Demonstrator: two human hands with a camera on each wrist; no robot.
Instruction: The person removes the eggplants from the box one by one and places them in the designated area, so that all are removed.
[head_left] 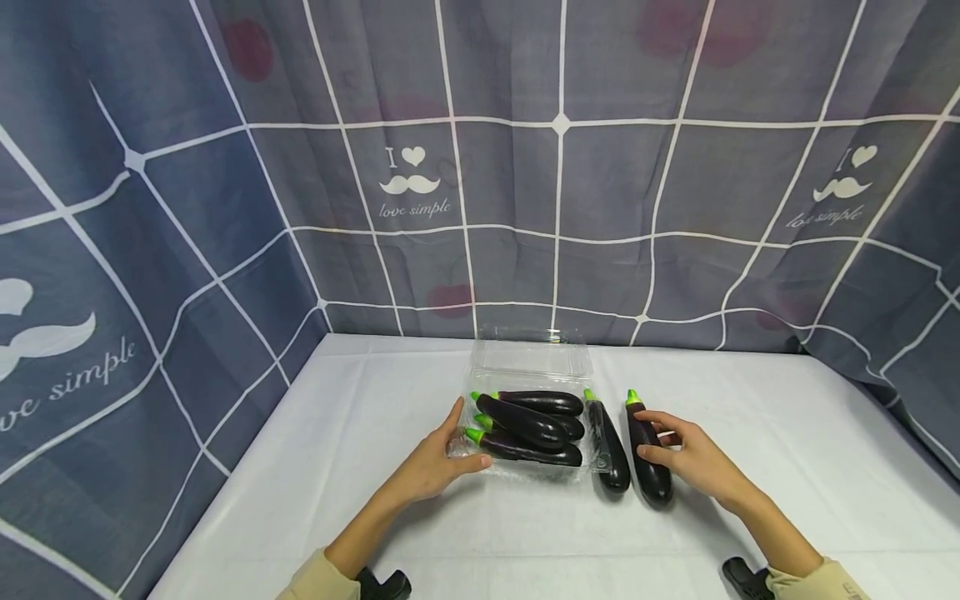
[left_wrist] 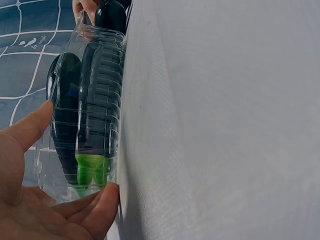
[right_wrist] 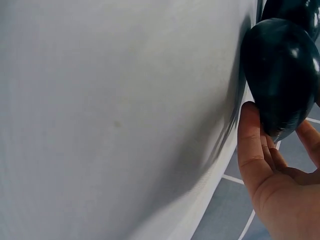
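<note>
A clear plastic clamshell box [head_left: 531, 360] stands with its lid folded back, holding several dark eggplants [head_left: 525, 421] with bright green stems. My left hand [head_left: 435, 462] grips the box's left end, thumb and fingers on opposite sides, as the left wrist view also shows. To the right of the box, my right hand [head_left: 697, 462] holds an eggplant [head_left: 654, 483] between thumb and fingers; its stem points away from me. In the right wrist view, the rounded end of this eggplant [right_wrist: 280, 75] shows beside the fingertips. Another eggplant [head_left: 615, 467] lies between it and the box.
A white cloth [head_left: 450, 533] covers the table. Behind it and at both sides hangs a grey-blue curtain [head_left: 510, 183] with white lines, enclosing the table's back edge. Dark straps [head_left: 384, 586] sit at both wrists.
</note>
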